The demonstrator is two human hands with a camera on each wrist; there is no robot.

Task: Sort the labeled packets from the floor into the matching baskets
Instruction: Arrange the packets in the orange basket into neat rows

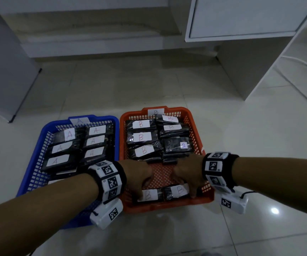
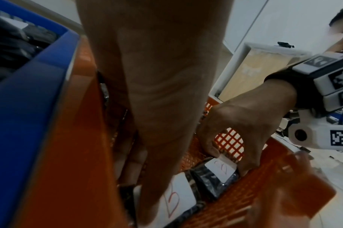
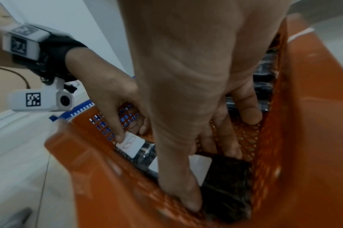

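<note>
Packets marked B lie side by side at the 6 o'clock end of the orange basket (image 1: 198, 126): the left packet (image 1: 150, 195) is grasped by the left hand (image 1: 139, 175), thumb on its label, and the right packet (image 1: 176, 192) is pinched at its edges by the right hand (image 1: 187, 172). Both palms hide parts of them. At 9 o'clock, the blue basket (image 1: 38, 148) holds A packets (image 1: 69, 134), its near end cut off by the forearm.
</note>
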